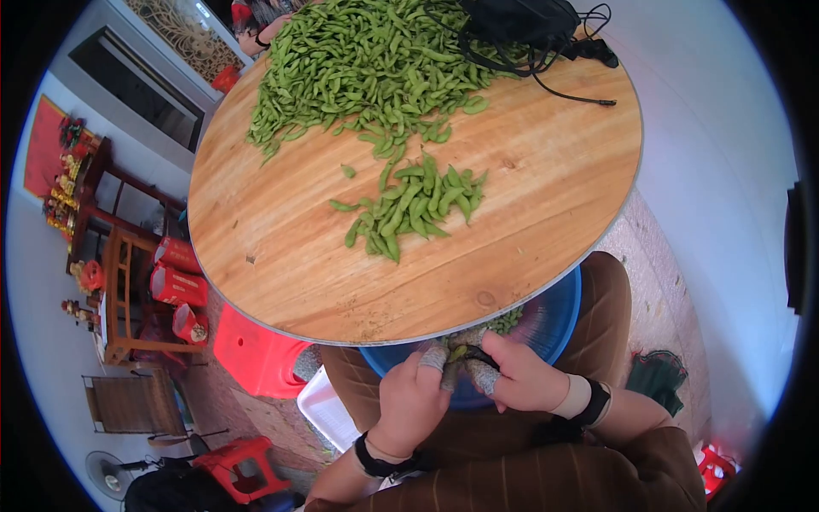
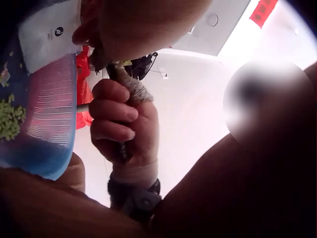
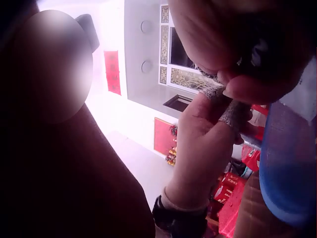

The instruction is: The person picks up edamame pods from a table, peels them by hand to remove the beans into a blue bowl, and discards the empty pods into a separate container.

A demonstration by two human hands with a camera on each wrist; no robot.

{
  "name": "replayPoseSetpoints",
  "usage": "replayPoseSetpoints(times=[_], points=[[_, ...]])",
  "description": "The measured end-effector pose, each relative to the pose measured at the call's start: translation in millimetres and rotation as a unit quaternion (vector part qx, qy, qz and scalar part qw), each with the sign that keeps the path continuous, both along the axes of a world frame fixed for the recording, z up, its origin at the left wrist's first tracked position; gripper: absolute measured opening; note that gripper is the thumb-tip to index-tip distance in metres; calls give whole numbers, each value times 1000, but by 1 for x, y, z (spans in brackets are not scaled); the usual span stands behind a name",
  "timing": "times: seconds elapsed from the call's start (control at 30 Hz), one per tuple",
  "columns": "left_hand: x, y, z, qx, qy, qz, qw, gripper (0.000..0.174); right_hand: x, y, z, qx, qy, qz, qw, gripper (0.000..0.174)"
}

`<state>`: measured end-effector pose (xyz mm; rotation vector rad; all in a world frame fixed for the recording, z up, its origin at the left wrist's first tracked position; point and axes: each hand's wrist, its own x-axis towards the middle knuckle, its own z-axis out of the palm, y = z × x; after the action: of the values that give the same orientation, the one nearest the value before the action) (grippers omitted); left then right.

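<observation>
Both hands meet over a blue basin (image 1: pixel 570 311) at the near edge of the round table, their fingertips close together. A green soybean pod (image 1: pixel 459 352) is pinched between them. My left hand (image 1: pixel 411 403) holds it from the left with thumb and finger. From the right, my right hand (image 1: pixel 531 377) grips it, its other fingers curled into the palm in the left wrist view. Grey wrapping (image 1: pixel 433 357) covers some fingertips on both hands. Shelled green beans (image 2: pixel 11 119) lie inside the basin. Fingers hide part of the pod.
A small pile of pods (image 1: pixel 409 205) lies mid-table (image 1: pixel 281 273), with a large heap (image 1: pixel 367 60) behind it. A black bag with cords (image 1: pixel 525 30) rests at the back right. Below are a red stool (image 1: pixel 252 350) and a white basket (image 1: pixel 328 410).
</observation>
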<state>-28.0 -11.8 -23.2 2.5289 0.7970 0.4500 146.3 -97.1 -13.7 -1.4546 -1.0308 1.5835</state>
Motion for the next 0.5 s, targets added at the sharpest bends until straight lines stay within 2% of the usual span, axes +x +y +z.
replayPoseSetpoints(times=[0.03,0.17,0.2,0.23,0.27,0.33,0.37,0.43,0.47,0.5], points=[[0,-1,-2,75,12,-7,997,30,-2,-1,-1,2,13,-12,1000,38],[0,0,-4,32,-26,-4,999,24,6,-4,-2,15,17,0,1000,33],[-4,5,-5,-349,-109,76,928,21,7,-5,-5,47,7,0,999,33],[-7,8,-5,-673,-175,143,704,17,8,-7,-9,79,-2,1,997,32],[-6,7,-6,-672,-177,144,704,17,8,-7,-16,79,-2,2,997,32],[-4,4,-7,-622,-169,117,755,16,6,-7,-29,194,-139,-47,970,28],[-2,2,-8,-622,-169,118,755,16,6,-7,-28,194,-138,-47,970,28],[0,-1,-8,-545,-115,88,826,19,6,-5,-21,193,-254,-61,946,26],[0,0,-9,-544,-116,86,826,19,6,-5,-24,193,-256,-62,945,26],[-1,1,-10,-448,-78,37,890,20,5,-4,-30,233,-308,-63,920,26]])
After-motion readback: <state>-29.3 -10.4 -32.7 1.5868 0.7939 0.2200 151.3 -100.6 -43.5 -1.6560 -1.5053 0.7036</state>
